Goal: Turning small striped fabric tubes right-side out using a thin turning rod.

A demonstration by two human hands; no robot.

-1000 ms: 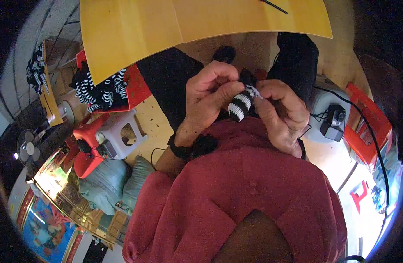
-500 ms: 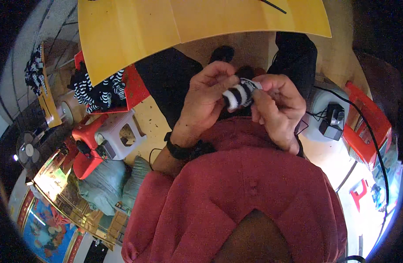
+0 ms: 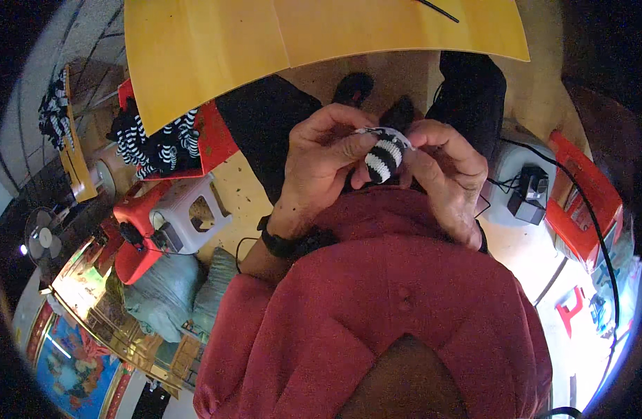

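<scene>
Head-worn fisheye, looking down, close above hands (image 3: 312, 166)

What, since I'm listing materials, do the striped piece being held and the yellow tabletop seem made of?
Striped piece: likely knitted yarn, soft-looking and matte; rows of small stitches show. Yellow tabletop: probably wood or wood-look laminate, smooth with slight sheen; faint streaks leave it open.
</scene>
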